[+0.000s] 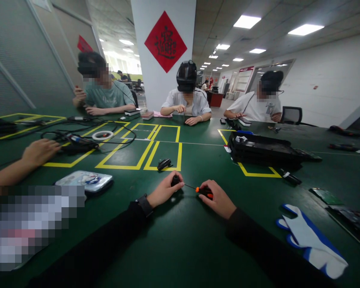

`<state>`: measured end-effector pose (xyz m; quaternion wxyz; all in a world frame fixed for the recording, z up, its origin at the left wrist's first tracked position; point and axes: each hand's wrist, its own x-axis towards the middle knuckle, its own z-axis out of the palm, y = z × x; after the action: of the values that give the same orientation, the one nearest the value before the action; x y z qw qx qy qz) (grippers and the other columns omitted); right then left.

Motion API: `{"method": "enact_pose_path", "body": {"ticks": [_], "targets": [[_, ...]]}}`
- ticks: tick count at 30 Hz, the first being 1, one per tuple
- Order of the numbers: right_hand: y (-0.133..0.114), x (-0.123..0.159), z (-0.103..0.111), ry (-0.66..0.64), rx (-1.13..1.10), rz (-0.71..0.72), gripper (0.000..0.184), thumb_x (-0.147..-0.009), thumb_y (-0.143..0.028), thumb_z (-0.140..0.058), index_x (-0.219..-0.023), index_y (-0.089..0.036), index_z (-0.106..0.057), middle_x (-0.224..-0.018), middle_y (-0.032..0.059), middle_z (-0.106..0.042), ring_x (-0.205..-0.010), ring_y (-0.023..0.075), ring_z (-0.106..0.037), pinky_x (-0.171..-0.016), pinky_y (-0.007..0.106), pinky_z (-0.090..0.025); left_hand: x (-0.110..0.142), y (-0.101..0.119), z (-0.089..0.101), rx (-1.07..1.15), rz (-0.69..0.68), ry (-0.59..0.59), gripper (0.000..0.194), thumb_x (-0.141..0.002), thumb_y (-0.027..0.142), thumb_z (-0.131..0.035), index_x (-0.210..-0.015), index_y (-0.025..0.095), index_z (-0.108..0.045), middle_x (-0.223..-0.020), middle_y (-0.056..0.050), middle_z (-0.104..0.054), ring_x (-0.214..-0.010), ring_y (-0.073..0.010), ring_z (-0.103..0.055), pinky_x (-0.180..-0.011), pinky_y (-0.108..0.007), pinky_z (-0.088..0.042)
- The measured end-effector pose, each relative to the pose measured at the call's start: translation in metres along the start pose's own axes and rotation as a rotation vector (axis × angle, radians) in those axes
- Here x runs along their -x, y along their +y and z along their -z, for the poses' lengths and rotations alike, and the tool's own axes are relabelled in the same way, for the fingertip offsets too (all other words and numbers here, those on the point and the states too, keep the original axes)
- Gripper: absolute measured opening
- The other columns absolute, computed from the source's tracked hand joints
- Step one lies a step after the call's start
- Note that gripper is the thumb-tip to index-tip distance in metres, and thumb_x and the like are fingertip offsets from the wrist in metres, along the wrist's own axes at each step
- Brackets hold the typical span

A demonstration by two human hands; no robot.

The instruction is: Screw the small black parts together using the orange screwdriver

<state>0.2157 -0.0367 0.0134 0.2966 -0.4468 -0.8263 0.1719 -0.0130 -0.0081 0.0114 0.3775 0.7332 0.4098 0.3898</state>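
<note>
My right hand is closed around the black and orange handle of a screwdriver. Its thin shaft points left, and the tip reaches the fingers of my left hand. Those fingers pinch a small black rounded part just above the green table; its exact kind I cannot make out. A dark watch sits on my left wrist. Just beyond my left hand lies another small black object, partly inside a yellow taped rectangle.
At left, another person's hand rests by black cables. Nearby are a tape roll and a clear-topped case. Stacked black housings, a white-blue glove and a circuit board lie right. Three people sit opposite.
</note>
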Motion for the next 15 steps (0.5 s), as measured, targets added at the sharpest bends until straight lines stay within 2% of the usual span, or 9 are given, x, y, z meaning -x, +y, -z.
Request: {"method": "enact_pose_path", "body": {"ticks": [5,8,15], "targets": [[0.002,-0.001,0.008,-0.073,0.012,0.066,0.015,-0.087,-0.021,-0.042,-0.09,-0.018,-0.057,-0.09,0.0054,-0.055,-0.086,0.0177,-0.049,-0.079,0.033,-0.039,0.001,-0.001,0.0,0.008,-0.012,-0.008,0.017,-0.08,0.032,-0.05,-0.088,0.018,-0.049,-0.081,0.0,-0.053,-0.074,-0.0133,-0.049,-0.071,-0.027,-0.04],[0.002,0.0,0.006,-0.08,0.031,0.095,0.01,-0.083,-0.02,-0.048,-0.088,-0.018,-0.056,-0.09,0.0052,-0.055,-0.086,0.0179,-0.048,-0.079,0.033,-0.039,0.0,-0.001,0.001,0.017,-0.008,-0.005,0.017,-0.079,0.032,-0.051,-0.087,0.017,-0.049,-0.081,0.0,-0.053,-0.073,-0.0131,-0.049,-0.071,-0.026,-0.04],[0.003,0.003,-0.003,-0.01,0.005,-0.016,0.016,-0.078,-0.021,-0.055,-0.094,-0.018,-0.052,-0.089,0.0045,-0.055,-0.081,0.0162,-0.051,-0.074,0.03,-0.041,0.001,0.0,-0.001,-0.019,-0.017,0.007,0.019,-0.079,0.034,-0.052,-0.086,0.017,-0.049,-0.08,0.0,-0.053,-0.074,-0.0136,-0.049,-0.072,-0.027,-0.04]]}}
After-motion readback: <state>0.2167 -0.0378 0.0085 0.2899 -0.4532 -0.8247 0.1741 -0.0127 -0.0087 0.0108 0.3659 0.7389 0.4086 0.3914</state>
